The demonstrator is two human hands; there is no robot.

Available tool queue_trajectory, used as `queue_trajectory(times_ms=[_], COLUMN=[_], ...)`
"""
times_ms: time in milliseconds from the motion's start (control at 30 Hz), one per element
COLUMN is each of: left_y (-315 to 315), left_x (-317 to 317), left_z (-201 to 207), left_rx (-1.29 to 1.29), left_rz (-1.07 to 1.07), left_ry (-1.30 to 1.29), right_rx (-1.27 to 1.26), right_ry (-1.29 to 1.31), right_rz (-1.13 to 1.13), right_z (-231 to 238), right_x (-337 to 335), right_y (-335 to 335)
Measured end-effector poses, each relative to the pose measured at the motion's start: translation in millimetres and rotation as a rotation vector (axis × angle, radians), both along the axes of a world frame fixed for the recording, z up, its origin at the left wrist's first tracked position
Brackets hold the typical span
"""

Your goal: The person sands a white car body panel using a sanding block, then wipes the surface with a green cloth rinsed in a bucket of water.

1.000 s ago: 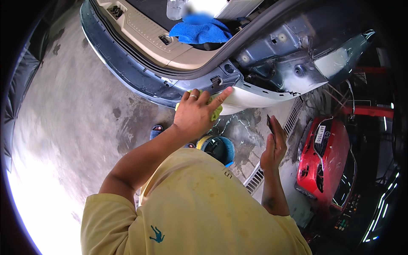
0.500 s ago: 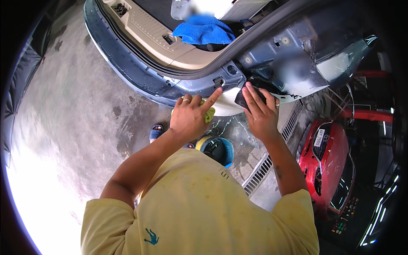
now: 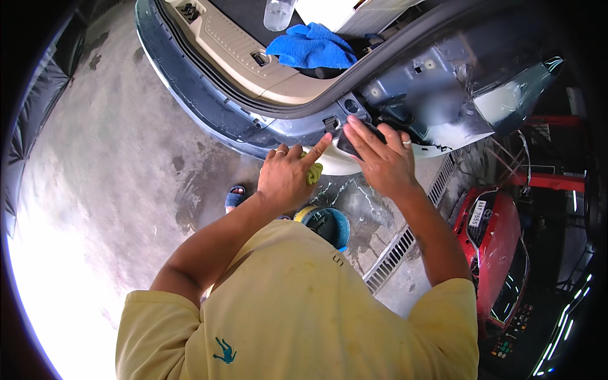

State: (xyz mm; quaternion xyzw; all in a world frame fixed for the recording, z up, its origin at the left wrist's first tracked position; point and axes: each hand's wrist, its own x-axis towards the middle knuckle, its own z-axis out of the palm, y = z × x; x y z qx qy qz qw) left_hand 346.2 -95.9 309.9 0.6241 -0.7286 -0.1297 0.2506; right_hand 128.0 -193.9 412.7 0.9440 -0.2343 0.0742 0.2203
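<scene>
A black sanding pad (image 3: 345,145) lies under the outstretched fingers of my right hand (image 3: 389,170), pressed to the white-patched corner (image 3: 340,166) of a blue car's rear body. The palm and fingers cover much of the pad. My left hand (image 3: 284,176) is curled round a yellow-green cloth (image 3: 313,172) at the body's lower edge. Its index finger points out and touches the panel just left of the pad. Both hands are close together, with a narrow gap between them.
A blue towel (image 3: 311,45) lies in the car's open trunk beside a clear plastic container (image 3: 278,14). Below my hands stands a blue bucket (image 3: 340,229) on wet concrete. A floor drain grate (image 3: 399,254) runs at right, near a red car part (image 3: 493,253).
My right hand has slid up and to the left with the pad, closer to the left index finger. My left hand still holds the cloth in nearly the same spot.
</scene>
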Motion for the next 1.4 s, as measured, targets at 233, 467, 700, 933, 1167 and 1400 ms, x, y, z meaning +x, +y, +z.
queue_trajectory(times_ms=[233,467,700,933,1167,1400], left_y=[1,2,3,4,4,3], left_x=[-4,-4,-4,-6,-9,-2], left_z=[5,10,10,5,7,0], left_rx=[0.078,0.092,0.122,0.11,0.136,0.118], left_rz=[0.003,-0.017,0.005,0.007,-0.014,-0.019], left_ry=[0.009,-0.008,-0.028,-0.016,0.036,0.023], right_rx=[0.004,-0.161,-0.267,-0.181,0.087,-0.066], right_ry=[-0.012,0.047,0.066,0.125,-0.177,-0.07], right_rz=[-0.019,0.017,0.075,-0.11,-0.124,-0.082], right_z=[-5,-11,-13,-4,5,-11], right_x=[9,-28,-26,-18,-32,9], right_y=[-1,-6,-13,-2,18,6])
